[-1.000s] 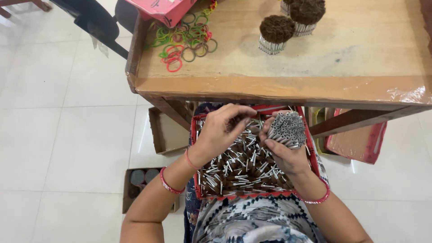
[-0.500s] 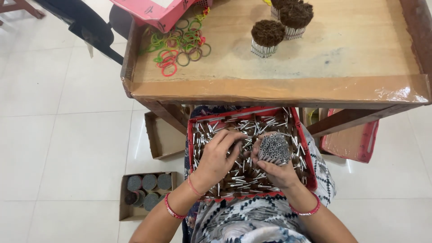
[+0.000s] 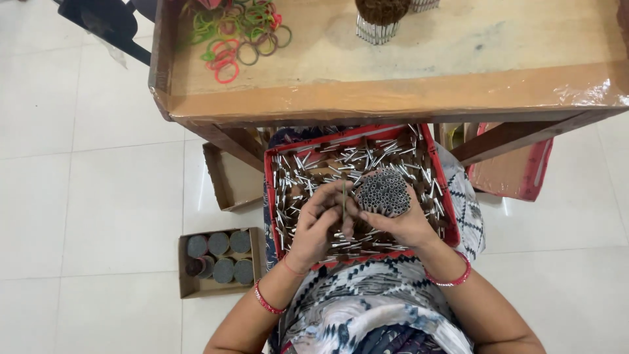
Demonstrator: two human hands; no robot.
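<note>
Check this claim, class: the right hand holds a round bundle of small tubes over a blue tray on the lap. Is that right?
One detail is wrong: the tray is red, not blue. The head view shows the right hand holding the round bundle of small tubes over it.

Materials and finish, lap tray and bench

Silvery paper-like tubes (image 3: pixel 341 164), matt, fill a red cardboard tray (image 3: pixel 268 172); wooden table (image 3: pixel 458 46) dull, its front edge under glossy clear tape; rubber bands (image 3: pixel 237 33) smooth; floor tiles (image 3: pixel 78 196) glossy.
</note>
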